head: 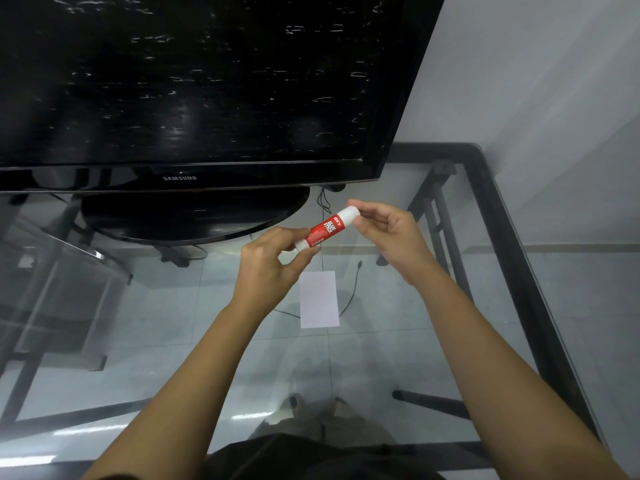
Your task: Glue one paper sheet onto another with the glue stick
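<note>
A red and white glue stick (325, 229) is held slanted in the air above the glass table (433, 341). My left hand (268, 261) grips its lower white end. My right hand (388, 230) pinches the white cap at its upper end; the cap is on. A small white paper sheet (318, 299) lies flat on the glass just below the hands. I see only this one sheet; whether another lies under it I cannot tell.
A large black television (194, 91) on an oval black stand (194, 216) fills the back of the table. The black metal frame (512, 244) marks the table's right edge by the wall. A thin black cable (351, 292) and the tiled floor show through the glass.
</note>
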A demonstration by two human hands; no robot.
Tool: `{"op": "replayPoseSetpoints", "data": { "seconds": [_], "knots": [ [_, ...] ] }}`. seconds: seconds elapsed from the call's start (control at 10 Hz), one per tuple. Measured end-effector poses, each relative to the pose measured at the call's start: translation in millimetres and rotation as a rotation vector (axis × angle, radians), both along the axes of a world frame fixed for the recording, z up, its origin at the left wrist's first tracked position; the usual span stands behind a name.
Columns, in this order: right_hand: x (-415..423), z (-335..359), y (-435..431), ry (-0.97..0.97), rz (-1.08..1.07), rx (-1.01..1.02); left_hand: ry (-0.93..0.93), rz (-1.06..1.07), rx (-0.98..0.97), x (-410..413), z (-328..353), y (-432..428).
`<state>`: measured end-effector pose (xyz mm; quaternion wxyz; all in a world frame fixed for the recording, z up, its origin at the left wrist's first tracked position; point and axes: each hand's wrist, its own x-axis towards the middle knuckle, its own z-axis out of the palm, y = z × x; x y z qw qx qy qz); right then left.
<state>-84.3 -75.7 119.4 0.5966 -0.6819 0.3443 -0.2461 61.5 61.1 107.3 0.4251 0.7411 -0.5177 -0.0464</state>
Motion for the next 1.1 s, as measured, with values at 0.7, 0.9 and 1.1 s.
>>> {"op": "replayPoseSetpoints", "data": {
  "seconds": [0.7, 0.9, 1.1],
  "knots": [
    [0, -93, 1, 0.381, -0.173, -0.257, -0.114, 0.036, 0.746, 18, -137, 10],
    [-2, -104, 7, 0.398, -0.161, -0.226, -0.165, 0.036, 0.866, 15, -152, 21],
    [1, -91, 3, 0.501, -0.078, -0.13, -0.139, 0.064, 0.781, 19, -142, 15]
  ]
}}
